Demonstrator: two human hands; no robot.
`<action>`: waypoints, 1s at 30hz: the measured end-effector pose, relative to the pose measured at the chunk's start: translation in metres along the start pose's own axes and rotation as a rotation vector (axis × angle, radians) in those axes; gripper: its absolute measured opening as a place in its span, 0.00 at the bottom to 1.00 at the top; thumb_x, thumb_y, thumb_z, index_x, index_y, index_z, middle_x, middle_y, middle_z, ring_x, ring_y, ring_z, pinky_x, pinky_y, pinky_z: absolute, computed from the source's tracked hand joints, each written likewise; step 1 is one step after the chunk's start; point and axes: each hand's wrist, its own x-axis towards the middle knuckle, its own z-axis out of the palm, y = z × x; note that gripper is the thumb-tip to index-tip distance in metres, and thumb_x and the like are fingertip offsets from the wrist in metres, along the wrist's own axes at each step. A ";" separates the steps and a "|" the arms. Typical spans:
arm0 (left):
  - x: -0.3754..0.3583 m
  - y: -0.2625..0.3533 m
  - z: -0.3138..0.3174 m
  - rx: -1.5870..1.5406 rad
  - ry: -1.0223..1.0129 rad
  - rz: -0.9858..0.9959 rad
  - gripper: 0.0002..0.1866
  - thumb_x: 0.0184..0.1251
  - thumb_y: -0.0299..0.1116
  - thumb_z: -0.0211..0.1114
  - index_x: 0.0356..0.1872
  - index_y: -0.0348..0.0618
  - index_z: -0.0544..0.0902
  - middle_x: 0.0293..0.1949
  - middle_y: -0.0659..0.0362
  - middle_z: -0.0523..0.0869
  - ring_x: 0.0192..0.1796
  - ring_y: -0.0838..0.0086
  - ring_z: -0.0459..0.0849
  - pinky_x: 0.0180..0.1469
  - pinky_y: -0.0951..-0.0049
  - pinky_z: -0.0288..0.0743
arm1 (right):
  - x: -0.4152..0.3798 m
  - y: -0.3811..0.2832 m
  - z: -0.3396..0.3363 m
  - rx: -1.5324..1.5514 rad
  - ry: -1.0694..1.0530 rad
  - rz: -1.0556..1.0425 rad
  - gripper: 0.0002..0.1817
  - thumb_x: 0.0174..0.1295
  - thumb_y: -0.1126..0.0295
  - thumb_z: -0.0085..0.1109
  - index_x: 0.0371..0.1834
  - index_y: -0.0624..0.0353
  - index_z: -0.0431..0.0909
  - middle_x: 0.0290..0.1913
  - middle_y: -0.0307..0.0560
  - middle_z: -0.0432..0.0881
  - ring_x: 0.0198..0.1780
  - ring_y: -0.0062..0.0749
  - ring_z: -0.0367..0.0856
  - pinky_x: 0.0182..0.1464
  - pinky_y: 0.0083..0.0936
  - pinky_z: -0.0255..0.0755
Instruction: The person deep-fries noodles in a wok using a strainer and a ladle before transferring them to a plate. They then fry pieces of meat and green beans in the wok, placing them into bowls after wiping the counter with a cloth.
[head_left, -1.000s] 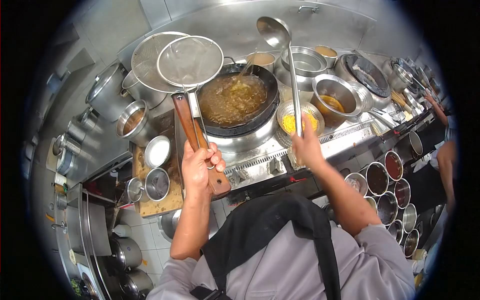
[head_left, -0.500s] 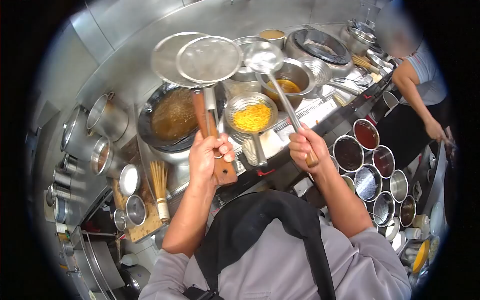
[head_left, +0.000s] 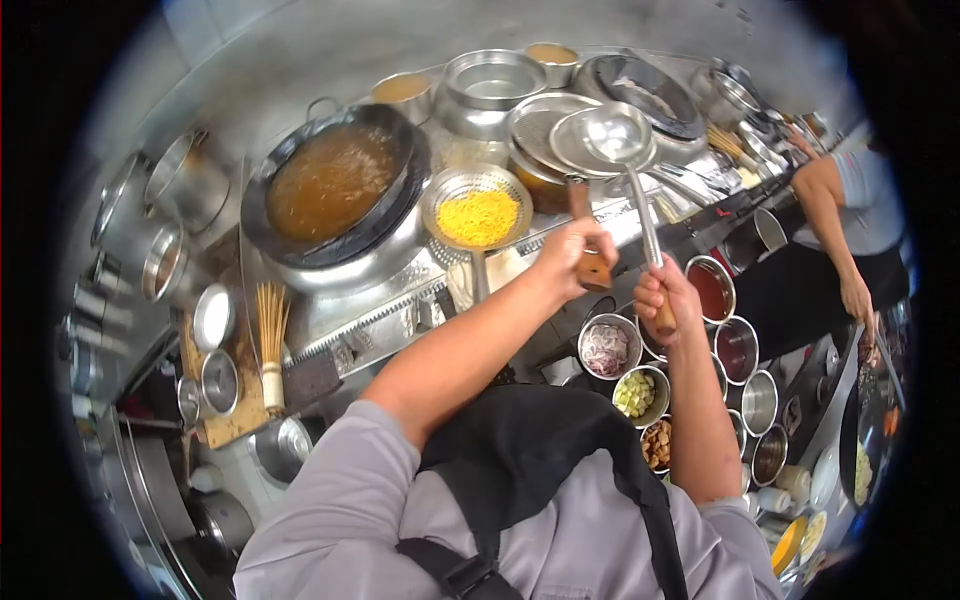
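Observation:
My left hand [head_left: 574, 258] is closed around the wooden handles [head_left: 594, 270] of a pair of round mesh strainers [head_left: 545, 122]. Their flat heads overlap each other above a metal pot [head_left: 538, 183] at the back of the counter. In my right hand [head_left: 668, 297] is a long steel ladle [head_left: 645, 215], gripped near its wooden end. The ladle's bowl [head_left: 614, 132] overlaps the strainer heads in this view. Left of my left hand, a perforated skimmer [head_left: 432, 222] holds yellow shreds [head_left: 478, 217].
A black wok [head_left: 258, 222] of brown liquid stands on the left burner, another wok [head_left: 640, 92] at the back right. A bamboo brush [head_left: 271, 340] and steel pots [head_left: 190, 180] are at left. Several ingredient tins [head_left: 610, 345] stand at right. Beyond them another person's arm [head_left: 835, 225] reaches down.
Both hands have moved right, carrying the strainers away from beside the wok to over the pot. The ladle has moved right too. The wok's liquid is now uncovered.

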 end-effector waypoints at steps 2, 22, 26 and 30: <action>-0.018 -0.002 0.020 -0.022 -0.074 -0.141 0.11 0.72 0.36 0.56 0.40 0.37 0.77 0.31 0.58 0.83 0.34 0.71 0.83 0.33 0.71 0.79 | 0.026 -0.008 -0.012 -0.053 0.058 0.069 0.11 0.70 0.73 0.50 0.52 0.50 0.64 0.24 0.36 0.69 0.18 0.18 0.66 0.16 0.18 0.63; -0.133 0.035 -0.076 -0.856 0.396 -0.101 0.06 0.60 0.21 0.59 0.34 0.35 0.70 0.25 0.61 0.73 0.27 0.76 0.74 0.28 0.77 0.72 | -0.033 -0.004 0.086 -0.316 -0.168 -0.124 0.33 0.64 0.76 0.52 0.74 0.56 0.54 0.21 0.38 0.69 0.14 0.21 0.66 0.15 0.18 0.61; -0.174 0.031 -0.034 -0.698 0.391 -0.107 0.09 0.60 0.23 0.59 0.41 0.33 0.72 0.26 0.60 0.73 0.26 0.76 0.73 0.26 0.76 0.69 | -0.066 0.020 0.086 -0.201 -0.261 -0.070 0.32 0.65 0.75 0.54 0.73 0.55 0.57 0.20 0.40 0.65 0.12 0.20 0.63 0.12 0.16 0.55; -0.216 0.053 0.001 -0.506 0.314 -0.049 0.13 0.61 0.23 0.60 0.47 0.36 0.73 0.27 0.58 0.73 0.26 0.76 0.72 0.25 0.76 0.68 | -0.084 0.027 0.095 -0.336 -0.263 -0.081 0.37 0.65 0.73 0.55 0.77 0.56 0.52 0.18 0.41 0.65 0.11 0.20 0.62 0.12 0.17 0.56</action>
